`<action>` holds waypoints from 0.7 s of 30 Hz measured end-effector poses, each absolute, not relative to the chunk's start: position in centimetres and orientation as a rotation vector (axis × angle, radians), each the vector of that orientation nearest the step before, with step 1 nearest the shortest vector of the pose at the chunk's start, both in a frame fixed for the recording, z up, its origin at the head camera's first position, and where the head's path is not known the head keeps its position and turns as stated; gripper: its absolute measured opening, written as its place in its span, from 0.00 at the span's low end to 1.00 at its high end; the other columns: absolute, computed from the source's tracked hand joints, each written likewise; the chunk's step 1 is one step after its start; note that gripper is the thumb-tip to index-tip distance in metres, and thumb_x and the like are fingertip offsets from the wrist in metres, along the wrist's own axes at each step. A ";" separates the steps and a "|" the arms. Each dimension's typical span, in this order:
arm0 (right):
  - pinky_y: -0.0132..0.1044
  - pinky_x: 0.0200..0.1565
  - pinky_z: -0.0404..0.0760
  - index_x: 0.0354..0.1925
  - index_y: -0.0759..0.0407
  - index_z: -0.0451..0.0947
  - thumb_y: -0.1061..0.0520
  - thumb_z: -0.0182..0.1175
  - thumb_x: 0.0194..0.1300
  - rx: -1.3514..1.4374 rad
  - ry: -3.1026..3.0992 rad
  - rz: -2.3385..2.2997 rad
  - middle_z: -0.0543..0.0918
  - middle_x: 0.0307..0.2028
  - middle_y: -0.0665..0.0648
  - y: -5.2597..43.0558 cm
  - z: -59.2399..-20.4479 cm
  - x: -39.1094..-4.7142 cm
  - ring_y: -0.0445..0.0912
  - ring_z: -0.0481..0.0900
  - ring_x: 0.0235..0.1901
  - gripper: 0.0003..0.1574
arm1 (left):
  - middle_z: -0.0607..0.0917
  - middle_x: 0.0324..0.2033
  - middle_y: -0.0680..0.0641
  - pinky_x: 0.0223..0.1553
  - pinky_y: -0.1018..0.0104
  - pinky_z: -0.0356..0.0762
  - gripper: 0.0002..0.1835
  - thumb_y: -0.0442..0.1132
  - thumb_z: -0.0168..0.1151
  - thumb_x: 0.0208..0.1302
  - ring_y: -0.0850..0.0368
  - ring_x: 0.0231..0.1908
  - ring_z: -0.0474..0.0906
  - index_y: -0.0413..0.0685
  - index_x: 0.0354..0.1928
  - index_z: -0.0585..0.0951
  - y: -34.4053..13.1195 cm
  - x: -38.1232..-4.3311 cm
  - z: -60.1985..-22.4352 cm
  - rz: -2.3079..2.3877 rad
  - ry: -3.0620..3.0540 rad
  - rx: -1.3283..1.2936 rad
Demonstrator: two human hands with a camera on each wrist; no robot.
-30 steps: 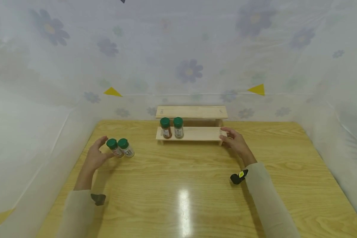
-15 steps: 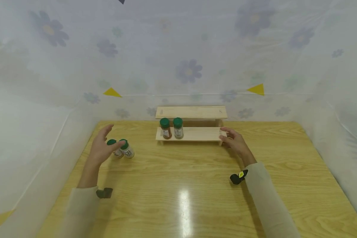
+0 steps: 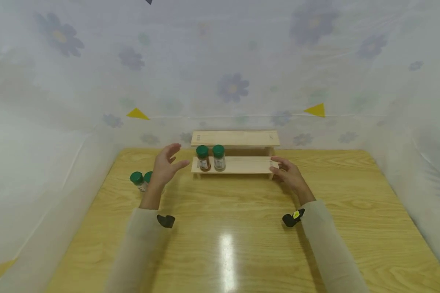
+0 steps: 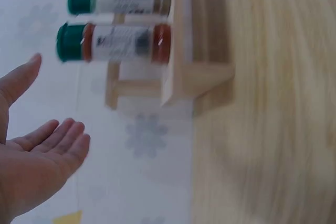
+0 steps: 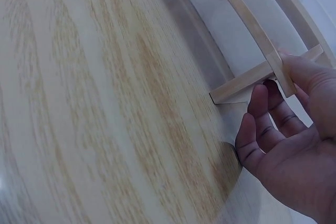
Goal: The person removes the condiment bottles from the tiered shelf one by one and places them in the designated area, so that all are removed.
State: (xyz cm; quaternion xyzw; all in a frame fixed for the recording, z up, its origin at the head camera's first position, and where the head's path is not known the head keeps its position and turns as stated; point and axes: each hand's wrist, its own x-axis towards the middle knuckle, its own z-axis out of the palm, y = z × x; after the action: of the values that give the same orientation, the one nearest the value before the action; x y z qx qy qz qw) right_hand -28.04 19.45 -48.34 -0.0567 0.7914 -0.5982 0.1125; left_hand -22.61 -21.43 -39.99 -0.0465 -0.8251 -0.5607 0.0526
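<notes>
The left grip (image 3: pixel 166 166), spread wide and holding nothing, is just left of the wooden rack (image 3: pixel 238 160); the right grip (image 3: pixel 290 176) pinches the rack's right end. A red-brown jar (image 3: pixel 203 159) and a pale jar (image 3: pixel 219 159) stand on its lower tier. The rack sits along the surface's (image 3: pixel 256 228) far edge; two other jars (image 3: pixel 138 180) stand near the left edge.

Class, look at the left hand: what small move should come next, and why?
Probably ease in and grasp the reddish jar: the open, empty left hand faces it, while the right hand grips the wooden rack at its opposite end.
</notes>
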 end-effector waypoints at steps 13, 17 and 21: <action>0.31 0.35 0.83 0.67 0.58 0.64 0.51 0.59 0.67 -0.188 2.338 -1.797 0.73 0.35 0.50 19.3 -48.9 -28.0 0.37 0.79 0.29 0.34 | 0.73 0.60 0.38 0.66 0.48 0.66 0.31 0.35 0.69 0.56 0.44 0.63 0.68 0.40 0.62 0.70 -17.1 -25.0 -43.4 -1.895 -2.374 -0.160; 0.32 0.34 0.82 0.67 0.58 0.64 0.52 0.59 0.67 -0.164 2.297 -1.817 0.73 0.33 0.49 19.3 -48.5 -28.0 0.39 0.78 0.28 0.34 | 0.75 0.56 0.36 0.65 0.48 0.68 0.28 0.33 0.69 0.56 0.43 0.62 0.69 0.39 0.59 0.72 -16.4 -25.5 -44.0 -1.937 -2.331 -0.166; 0.33 0.31 0.80 0.67 0.61 0.63 0.56 0.58 0.67 -0.153 2.259 -1.834 0.73 0.31 0.51 19.1 -47.5 -27.6 0.41 0.76 0.26 0.33 | 0.77 0.54 0.36 0.63 0.51 0.71 0.25 0.33 0.68 0.56 0.44 0.61 0.71 0.38 0.56 0.73 -16.0 -25.6 -44.5 -1.932 -2.343 -0.093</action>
State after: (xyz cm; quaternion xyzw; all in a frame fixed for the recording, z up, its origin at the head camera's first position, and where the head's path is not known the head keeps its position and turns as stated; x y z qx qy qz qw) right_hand -27.61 19.08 -47.55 -0.0521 0.7703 -0.6253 0.1136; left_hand -25.63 -16.02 -44.49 -0.0305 -0.7702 -0.6349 0.0517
